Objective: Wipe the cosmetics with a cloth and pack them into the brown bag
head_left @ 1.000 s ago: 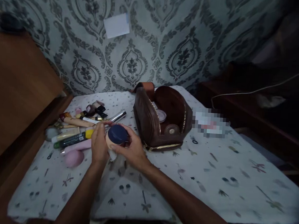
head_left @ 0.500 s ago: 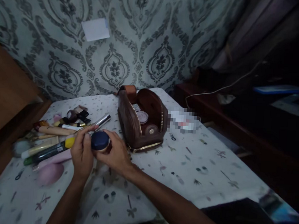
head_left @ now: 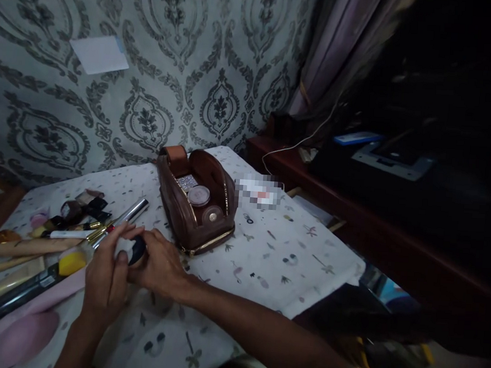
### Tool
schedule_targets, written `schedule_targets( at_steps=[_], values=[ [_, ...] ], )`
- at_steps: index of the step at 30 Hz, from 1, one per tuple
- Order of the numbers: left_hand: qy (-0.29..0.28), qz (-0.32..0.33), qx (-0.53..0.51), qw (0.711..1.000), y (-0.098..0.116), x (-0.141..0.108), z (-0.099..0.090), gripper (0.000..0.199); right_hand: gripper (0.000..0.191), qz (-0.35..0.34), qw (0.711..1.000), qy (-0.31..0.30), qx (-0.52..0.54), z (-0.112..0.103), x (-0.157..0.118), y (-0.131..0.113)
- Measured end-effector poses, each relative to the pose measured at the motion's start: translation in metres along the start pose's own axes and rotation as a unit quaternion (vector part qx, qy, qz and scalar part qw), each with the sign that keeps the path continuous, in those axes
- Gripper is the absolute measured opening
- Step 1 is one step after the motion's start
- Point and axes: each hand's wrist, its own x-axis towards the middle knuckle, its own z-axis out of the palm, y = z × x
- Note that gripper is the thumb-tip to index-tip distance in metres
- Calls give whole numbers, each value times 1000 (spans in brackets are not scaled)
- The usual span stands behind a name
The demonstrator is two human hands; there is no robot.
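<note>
Between my two hands is a small round cosmetic jar (head_left: 138, 250) with a dark blue top, now tilted on its side. A whitish patch shows on its left face, but I cannot tell what it is. My left hand (head_left: 106, 281) grips it from the left, thumb against the pale face. From the right, my right hand (head_left: 161, 268) has its fingers curled round it, hiding part. Behind them stands a brown makeup bag (head_left: 172, 209), unzipped, holding a round compact (head_left: 198, 196) and a glittery silver case (head_left: 187, 182).
Makeup lies left of my hands on the patterned tablecloth (head_left: 265, 269): a silver tube (head_left: 136, 210), several brushes, a dark bottle (head_left: 23, 292) with a yellow part, and a pink sponge (head_left: 28, 334). A dark red cabinet (head_left: 344, 219) with a white cable borders the right side.
The jar has turned from top-up to on its side, showing a whitish face. Both hands still hold it. My view has swung right, so everything sits further left.
</note>
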Motion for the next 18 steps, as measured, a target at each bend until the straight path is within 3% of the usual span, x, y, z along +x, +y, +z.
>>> schedule_targets(
  at_steps=[7,12,15,18],
  values=[
    [-106,20,44,993,-2,6,-6,63,59,-10,1000,10,-26,0,1,4],
    [-112,-34,25,993,-13,16,-10,45,59,-22,998,-26,-58,0,1,2],
    [-89,-119,-30,988,-21,22,-9,38,58,-43,998,-7,-48,1,2,3],
    [-42,-268,-128,954,-22,25,-5,40,59,-71,997,13,-20,2,2,6]
  ],
)
